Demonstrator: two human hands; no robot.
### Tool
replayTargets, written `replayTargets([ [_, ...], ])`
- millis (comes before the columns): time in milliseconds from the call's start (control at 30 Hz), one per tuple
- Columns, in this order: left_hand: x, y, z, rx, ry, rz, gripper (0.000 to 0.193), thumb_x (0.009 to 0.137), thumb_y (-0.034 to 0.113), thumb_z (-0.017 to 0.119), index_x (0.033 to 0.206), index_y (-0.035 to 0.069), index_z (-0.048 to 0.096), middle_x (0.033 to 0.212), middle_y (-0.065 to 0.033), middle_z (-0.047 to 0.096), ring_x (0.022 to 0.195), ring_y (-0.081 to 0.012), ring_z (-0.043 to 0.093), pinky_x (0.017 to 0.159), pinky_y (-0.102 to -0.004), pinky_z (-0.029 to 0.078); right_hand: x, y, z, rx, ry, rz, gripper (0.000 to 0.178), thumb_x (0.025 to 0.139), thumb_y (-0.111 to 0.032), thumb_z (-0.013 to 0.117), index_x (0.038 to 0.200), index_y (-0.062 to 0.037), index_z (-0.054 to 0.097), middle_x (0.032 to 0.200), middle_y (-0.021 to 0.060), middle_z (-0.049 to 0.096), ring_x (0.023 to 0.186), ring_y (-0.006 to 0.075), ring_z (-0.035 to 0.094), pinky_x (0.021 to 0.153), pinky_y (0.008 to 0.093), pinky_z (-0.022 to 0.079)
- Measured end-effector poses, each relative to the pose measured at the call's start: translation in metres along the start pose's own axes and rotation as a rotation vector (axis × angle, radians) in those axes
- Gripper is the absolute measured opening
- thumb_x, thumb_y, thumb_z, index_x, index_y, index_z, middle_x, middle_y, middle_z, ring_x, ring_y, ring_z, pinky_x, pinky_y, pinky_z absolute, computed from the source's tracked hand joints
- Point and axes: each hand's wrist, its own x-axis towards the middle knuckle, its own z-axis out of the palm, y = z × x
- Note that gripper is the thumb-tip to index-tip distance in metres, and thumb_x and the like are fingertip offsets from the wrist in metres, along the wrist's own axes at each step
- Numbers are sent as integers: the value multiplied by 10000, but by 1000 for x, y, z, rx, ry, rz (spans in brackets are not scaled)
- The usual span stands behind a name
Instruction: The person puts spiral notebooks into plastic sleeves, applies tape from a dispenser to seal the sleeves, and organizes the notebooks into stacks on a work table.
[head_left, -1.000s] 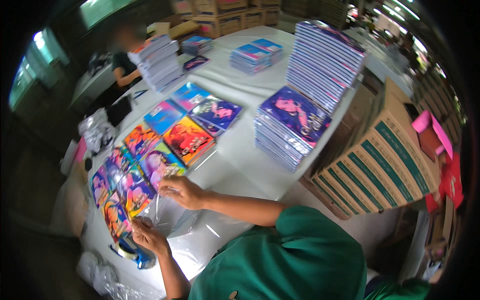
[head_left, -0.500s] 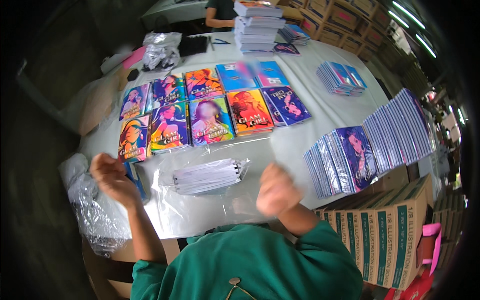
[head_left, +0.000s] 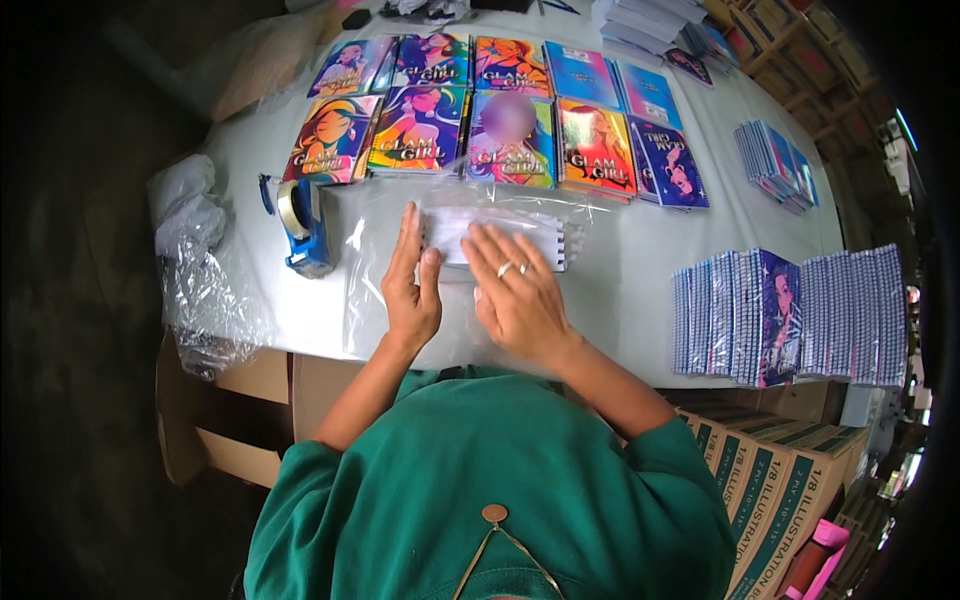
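A stack of spiral notebooks (head_left: 548,240), white page edges facing up, lies on a clear plastic sheet (head_left: 375,305) in front of me. My left hand (head_left: 411,292) stands on edge at the stack's left end, its fingers stretched out and thumb apart. My right hand (head_left: 522,293), with rings on it, lies flat over the middle of the stack, fingers extended. Neither hand grips anything. Part of the stack is hidden under the right hand. A blue tape dispenser (head_left: 307,232) with a roll of tape stands to the left.
Two rows of colourful notebooks (head_left: 415,130) lie beyond the sheet. Tightly packed notebooks (head_left: 845,315) line the right side, with a smaller pile (head_left: 775,165) farther back. Crumpled plastic (head_left: 205,290) hangs over the left table edge. Cardboard boxes (head_left: 770,490) stand below at right.
Both hands have come inward from either side to the stack, the right now lying on it. My view has tilted nearer, and the tape dispenser shows fully.
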Motion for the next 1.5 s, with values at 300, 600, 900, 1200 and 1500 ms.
replayTargets([
  [300,1,25,5,651,24,344,284,752,185,700,1035,187,677,1124,1,588,1080,-249,449,895,-365,294,32,6,-3,315,505,62,466,732,30,511,1192,79,463,1224,217,493,1154,346,466,983,414,361],
  [600,4,41,26,638,-239,391,368,801,221,651,1144,94,604,1230,-53,554,1208,-255,445,1001,-401,272,49,51,-77,377,82,602,362,761,-182,686,1080,-28,611,881,119,616,738,233,596,712,329,467],
  [900,6,44,29,613,-328,422,509,785,307,665,1195,32,545,1281,-139,506,1214,-293,449,1024,-447,300,60,38,-123,464,738,339,230,815,-152,664,995,-11,644,616,40,569,554,24,524,480,215,417],
  [1200,6,45,27,634,-341,412,540,776,324,674,1211,37,531,1308,-134,482,1231,-296,431,1031,-448,299,44,39,-112,508,555,489,422,807,-165,606,1193,-13,526,653,68,604,550,160,551,594,317,460],
  [1500,7,47,30,621,-325,415,544,760,334,685,1179,16,547,1269,-169,504,1203,-318,453,1016,-456,314,-14,33,-12,211,615,525,381,740,-69,711,1099,-33,586,794,68,574,742,181,544,693,296,441],
])
